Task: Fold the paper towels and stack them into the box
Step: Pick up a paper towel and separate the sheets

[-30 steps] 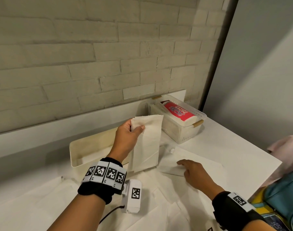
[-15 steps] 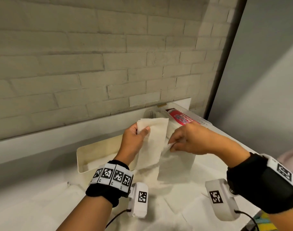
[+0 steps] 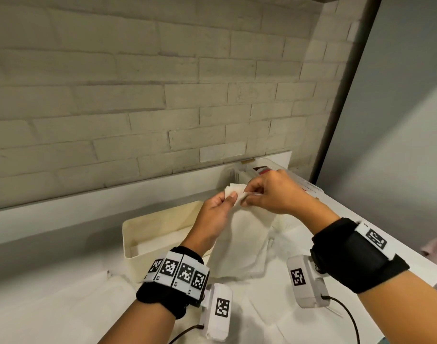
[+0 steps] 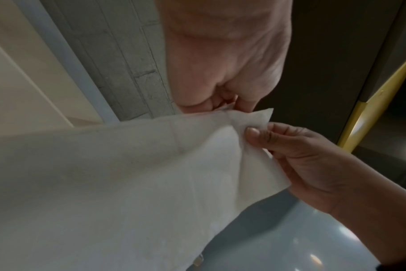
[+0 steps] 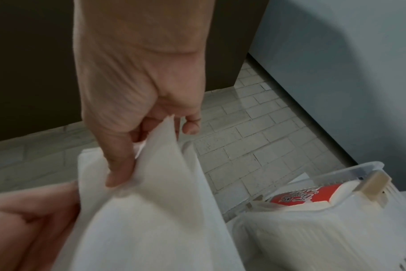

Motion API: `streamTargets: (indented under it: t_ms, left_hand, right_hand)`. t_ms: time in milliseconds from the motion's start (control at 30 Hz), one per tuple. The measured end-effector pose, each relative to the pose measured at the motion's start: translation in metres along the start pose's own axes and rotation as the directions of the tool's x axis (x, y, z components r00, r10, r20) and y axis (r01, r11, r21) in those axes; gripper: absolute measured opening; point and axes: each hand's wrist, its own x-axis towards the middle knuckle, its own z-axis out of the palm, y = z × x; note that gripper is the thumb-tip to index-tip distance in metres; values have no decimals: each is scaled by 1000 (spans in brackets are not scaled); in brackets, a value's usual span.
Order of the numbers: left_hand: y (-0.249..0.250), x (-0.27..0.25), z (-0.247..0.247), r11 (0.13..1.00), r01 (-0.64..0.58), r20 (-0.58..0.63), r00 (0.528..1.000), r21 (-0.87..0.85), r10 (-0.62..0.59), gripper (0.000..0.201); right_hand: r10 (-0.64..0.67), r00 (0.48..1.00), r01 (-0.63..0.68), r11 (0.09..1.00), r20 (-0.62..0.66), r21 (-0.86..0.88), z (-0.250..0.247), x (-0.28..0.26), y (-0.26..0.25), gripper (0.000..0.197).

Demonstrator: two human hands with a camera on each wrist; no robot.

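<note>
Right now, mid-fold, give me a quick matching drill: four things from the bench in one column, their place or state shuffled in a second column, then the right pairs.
Things:
1. paper towel
2. cream box
3. left hand
4. clear basket

Places or states:
A. stands open by the wall, left of the hands
B. hangs in the air from its top edge
C. at the table's far right corner, holding a red-labelled pack
D. pinches the sheet's top, close beside the right hand

Pairs: 1-B, 2-A, 3-D, 4-C
</note>
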Motion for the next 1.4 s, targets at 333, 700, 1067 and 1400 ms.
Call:
streamTargets:
  t_ms: [333,700,1067,1400]
  left_hand:
    - [-2,-1,-5,991,-22,9,1000,131,21,25]
    - [-3,-1,-6,972,-54,12,999,230,53,27]
    - [8,-7,-11,958,-84,-11,996,274,90,28]
    - [-3,-41,-93,881,177,-79,984,440,-158,22]
  right_hand:
    - [23,999,-24,999,-26,-21,2,7,-3,11]
    - [5,999,-6,1000,-52,-20,7,10,-2,15]
    - [-76,997,75,984,-1,164,-4,17,-14,15]
    - [168,963,4,773,-212,634,13,61,-18,23]
